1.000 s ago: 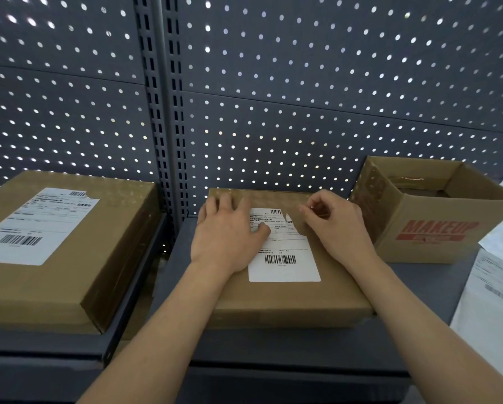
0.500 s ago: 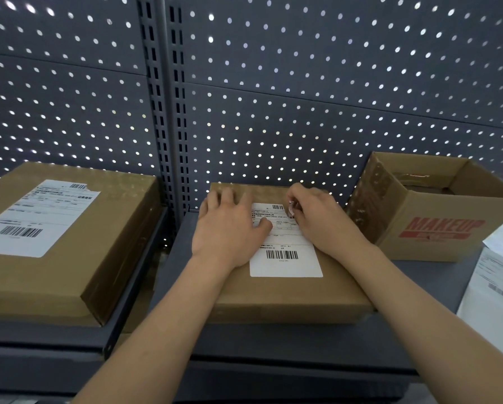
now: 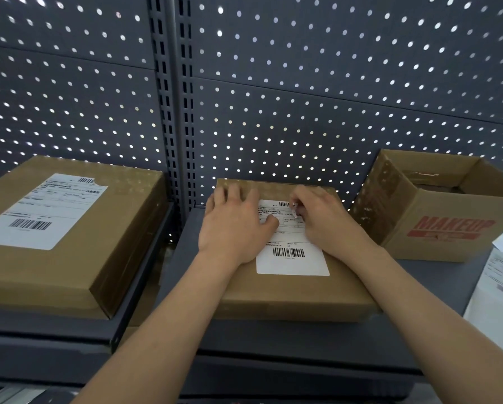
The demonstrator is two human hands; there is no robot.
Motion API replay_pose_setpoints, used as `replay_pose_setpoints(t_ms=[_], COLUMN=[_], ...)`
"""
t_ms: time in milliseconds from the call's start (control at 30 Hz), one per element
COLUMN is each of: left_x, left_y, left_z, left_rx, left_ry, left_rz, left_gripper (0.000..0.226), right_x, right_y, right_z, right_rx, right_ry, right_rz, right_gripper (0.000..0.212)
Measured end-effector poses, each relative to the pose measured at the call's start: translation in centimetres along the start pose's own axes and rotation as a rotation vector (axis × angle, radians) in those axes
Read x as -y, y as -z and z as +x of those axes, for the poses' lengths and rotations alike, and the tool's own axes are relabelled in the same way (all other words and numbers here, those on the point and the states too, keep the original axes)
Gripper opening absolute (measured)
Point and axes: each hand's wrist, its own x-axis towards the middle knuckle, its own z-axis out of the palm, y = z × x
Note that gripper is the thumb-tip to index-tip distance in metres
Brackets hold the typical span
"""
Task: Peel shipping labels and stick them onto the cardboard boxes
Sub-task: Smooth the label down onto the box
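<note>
White rectangular shipping label (image 3: 292, 259) lies on the flat brown cardboard box (image 3: 288, 295), mid dark grey metal shelf (image 3: 425, 282). Left grip (image 3: 235, 225) presses flat on the label's 9 o'clock edge (fingers straight); right grip (image 3: 323, 223) pinches its 1 o'clock corner.

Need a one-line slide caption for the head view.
Left hand presses the shipping label flat on the middle cardboard box while the right hand pinches the label's top edge.
</note>
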Motion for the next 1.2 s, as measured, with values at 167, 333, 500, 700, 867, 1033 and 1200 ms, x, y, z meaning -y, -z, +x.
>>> replay_pose_setpoints(t_ms=[167, 333, 500, 700, 867, 1033, 1200], left_x=[0.0, 0.0, 0.0, 0.0, 0.0, 0.0, 0.0], left_y=[0.0, 0.0, 0.0, 0.1, 0.1, 0.1, 0.1], left_z=[0.0, 0.0, 0.0, -0.1, 0.0, 0.1, 0.0], left_rx=[-0.012, -0.01, -0.007, -0.001, -0.001, 0.01, 0.001], left_ry=[-0.01, -0.007, -0.006, -0.007, -0.005, -0.001, -0.004], left_rz=[0.01, 0.004, 0.007, -0.002, 0.002, -0.005, -0.004], left_gripper=[0.053, 0.051, 0.052, 0.052, 0.053, 0.054, 0.054], right_x=[0.4, 0.3, 0.4, -0.1, 0.1, -0.1, -0.1], right_y=[1.0, 1.3, 1.5, 1.4, 1.5, 1.3, 1.3], right_z=[-1.3, -1.0, -1.3, -1.4, -1.3, -0.8, -0.1], right_rx=[-0.106, -0.162, -0.177, -0.211, -0.152, -0.099, -0.043], right_ry=[-0.121, -0.226, -0.238, -0.183, -0.139, -0.118, -0.074], right_rz=[0.252, 0.229, 0.272, 0.225, 0.246, 0.246, 0.192], right_gripper=[0.012, 0.022, 0.007, 0.021, 0.018, 0.009, 0.009])
